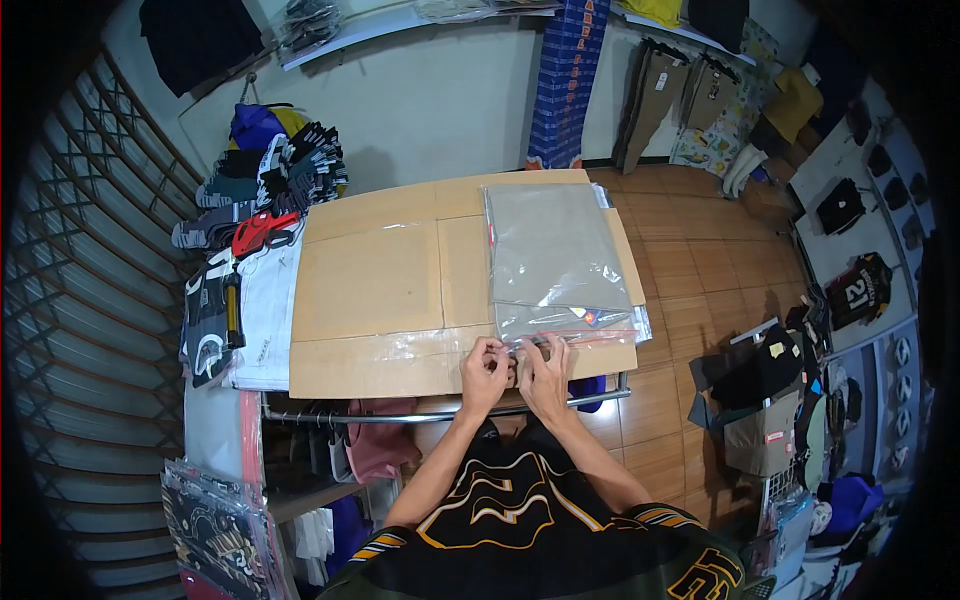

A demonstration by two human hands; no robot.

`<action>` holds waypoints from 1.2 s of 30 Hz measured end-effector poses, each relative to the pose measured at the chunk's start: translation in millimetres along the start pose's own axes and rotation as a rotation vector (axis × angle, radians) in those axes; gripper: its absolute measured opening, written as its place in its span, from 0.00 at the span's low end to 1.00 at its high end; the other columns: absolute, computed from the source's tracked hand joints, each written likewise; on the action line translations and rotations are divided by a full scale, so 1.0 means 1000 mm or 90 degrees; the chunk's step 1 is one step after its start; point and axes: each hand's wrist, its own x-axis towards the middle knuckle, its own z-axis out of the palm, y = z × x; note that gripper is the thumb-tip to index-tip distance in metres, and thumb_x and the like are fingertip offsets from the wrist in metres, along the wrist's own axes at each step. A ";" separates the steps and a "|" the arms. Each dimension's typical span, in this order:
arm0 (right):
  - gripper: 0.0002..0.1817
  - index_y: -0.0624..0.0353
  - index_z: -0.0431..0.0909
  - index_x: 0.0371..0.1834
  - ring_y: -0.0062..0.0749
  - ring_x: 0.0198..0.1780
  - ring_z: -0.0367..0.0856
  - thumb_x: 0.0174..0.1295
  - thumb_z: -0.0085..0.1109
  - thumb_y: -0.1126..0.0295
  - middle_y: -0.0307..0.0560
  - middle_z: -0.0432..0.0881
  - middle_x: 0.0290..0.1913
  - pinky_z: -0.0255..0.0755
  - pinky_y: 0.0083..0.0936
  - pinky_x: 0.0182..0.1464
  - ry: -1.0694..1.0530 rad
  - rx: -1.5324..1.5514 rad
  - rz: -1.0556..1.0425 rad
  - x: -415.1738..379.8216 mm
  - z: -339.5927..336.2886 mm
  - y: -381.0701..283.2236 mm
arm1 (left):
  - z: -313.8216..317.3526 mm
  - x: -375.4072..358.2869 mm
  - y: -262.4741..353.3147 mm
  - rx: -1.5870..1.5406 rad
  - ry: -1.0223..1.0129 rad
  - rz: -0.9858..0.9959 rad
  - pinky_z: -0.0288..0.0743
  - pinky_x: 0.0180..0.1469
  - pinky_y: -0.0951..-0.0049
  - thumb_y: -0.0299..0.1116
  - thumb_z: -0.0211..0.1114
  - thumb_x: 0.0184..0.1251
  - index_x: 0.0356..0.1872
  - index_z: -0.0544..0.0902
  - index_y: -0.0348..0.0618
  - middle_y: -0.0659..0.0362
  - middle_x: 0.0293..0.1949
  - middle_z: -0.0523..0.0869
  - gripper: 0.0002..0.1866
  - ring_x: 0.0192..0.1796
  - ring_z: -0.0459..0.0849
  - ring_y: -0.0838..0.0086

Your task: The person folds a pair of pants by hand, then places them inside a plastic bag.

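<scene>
A clear plastic bag [600,338] with a red line along its near edge lies on a cardboard sheet. Inside it is a folded grey-beige garment [555,245], with a small colourful label near the bag's opening. My left hand [485,372] has its fingers closed at the bag's near left corner. Right beside it, my right hand [545,375] pinches the same near edge, thumb and fingers together. The two hands are close to each other, and the exact fingertip grip is partly hidden.
The flat cardboard [370,275] covers the table. On its left are a red-handled tool [263,232], white paper [265,310] and piled socks [300,165]. A metal rail [400,414] with hanging clothes runs along the near side. Goods stand on the right [765,440].
</scene>
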 end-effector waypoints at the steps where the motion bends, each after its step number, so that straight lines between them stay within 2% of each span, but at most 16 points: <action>1: 0.25 0.57 0.80 0.59 0.64 0.64 0.67 0.55 0.62 0.82 0.67 0.71 0.61 0.63 0.55 0.66 0.001 0.000 0.000 0.000 0.000 -0.001 | 0.000 0.000 0.000 0.001 -0.001 0.000 0.81 0.29 0.77 0.21 0.63 0.72 0.42 0.77 0.34 0.56 0.27 0.87 0.03 0.30 0.88 0.79; 10: 0.25 0.56 0.80 0.59 0.66 0.66 0.65 0.55 0.61 0.82 0.66 0.70 0.66 0.62 0.55 0.68 -0.022 -0.011 0.002 0.006 -0.001 -0.001 | 0.000 0.000 0.004 -0.020 -0.007 -0.004 0.83 0.29 0.77 0.21 0.63 0.72 0.42 0.78 0.33 0.58 0.32 0.84 0.04 0.32 0.89 0.78; 13: 0.27 0.54 0.79 0.61 0.66 0.66 0.65 0.54 0.61 0.79 0.66 0.67 0.69 0.61 0.58 0.67 -0.038 -0.032 0.024 0.009 -0.001 -0.003 | -0.001 0.000 0.003 -0.018 -0.012 -0.014 0.83 0.29 0.77 0.21 0.63 0.72 0.43 0.78 0.32 0.58 0.33 0.83 0.04 0.33 0.89 0.78; 15: 0.30 0.45 0.77 0.64 0.66 0.67 0.64 0.54 0.62 0.76 0.66 0.63 0.72 0.61 0.61 0.64 -0.060 -0.058 0.051 0.011 -0.001 -0.004 | -0.001 0.001 0.003 -0.021 -0.026 -0.020 0.83 0.29 0.78 0.23 0.64 0.74 0.44 0.77 0.34 0.60 0.33 0.83 0.05 0.32 0.87 0.81; 19: 0.31 0.42 0.76 0.66 0.67 0.67 0.63 0.55 0.62 0.73 0.66 0.61 0.74 0.60 0.64 0.63 -0.077 -0.077 0.078 0.016 0.001 -0.006 | -0.002 0.001 0.001 -0.015 -0.027 -0.037 0.78 0.27 0.80 0.23 0.64 0.74 0.43 0.78 0.35 0.60 0.32 0.84 0.04 0.31 0.85 0.83; 21: 0.33 0.39 0.75 0.69 0.69 0.68 0.60 0.55 0.62 0.69 0.68 0.59 0.75 0.59 0.65 0.62 -0.109 -0.097 0.120 0.019 0.002 -0.008 | -0.003 0.003 0.000 0.032 -0.014 0.029 0.75 0.28 0.81 0.23 0.64 0.73 0.42 0.79 0.35 0.60 0.32 0.84 0.03 0.31 0.84 0.84; 25: 0.35 0.38 0.73 0.72 0.70 0.68 0.60 0.56 0.61 0.68 0.71 0.59 0.74 0.58 0.65 0.64 -0.103 -0.145 0.123 0.019 0.005 -0.011 | -0.003 0.002 0.001 0.056 -0.001 0.045 0.76 0.31 0.81 0.21 0.64 0.71 0.42 0.79 0.34 0.61 0.32 0.85 0.03 0.32 0.84 0.85; 28: 0.36 0.43 0.72 0.74 0.72 0.69 0.58 0.56 0.61 0.68 0.73 0.59 0.73 0.56 0.64 0.66 -0.027 -0.116 0.048 0.014 0.014 -0.005 | -0.003 0.002 0.003 0.040 0.000 0.025 0.76 0.33 0.81 0.21 0.64 0.70 0.42 0.80 0.33 0.61 0.32 0.85 0.03 0.33 0.84 0.84; 30: 0.36 0.55 0.70 0.73 0.68 0.69 0.59 0.57 0.60 0.73 0.69 0.64 0.68 0.52 0.65 0.70 -0.074 -0.047 0.055 0.010 0.013 -0.004 | -0.003 0.002 0.003 0.055 0.001 0.030 0.77 0.34 0.81 0.21 0.65 0.70 0.42 0.79 0.33 0.61 0.32 0.84 0.04 0.33 0.85 0.83; 34: 0.35 0.58 0.69 0.73 0.64 0.68 0.62 0.58 0.60 0.73 0.63 0.70 0.65 0.55 0.60 0.69 -0.063 -0.046 -0.033 0.016 0.005 0.001 | -0.003 0.001 0.002 0.043 -0.007 0.043 0.78 0.32 0.81 0.22 0.65 0.72 0.42 0.79 0.34 0.60 0.32 0.85 0.04 0.32 0.86 0.82; 36: 0.36 0.52 0.69 0.75 0.59 0.64 0.66 0.58 0.61 0.72 0.58 0.73 0.63 0.60 0.57 0.64 -0.065 -0.092 -0.075 0.019 0.000 0.001 | -0.004 0.001 0.005 -0.009 -0.035 -0.053 0.81 0.30 0.79 0.23 0.65 0.73 0.43 0.78 0.35 0.60 0.33 0.85 0.04 0.32 0.87 0.80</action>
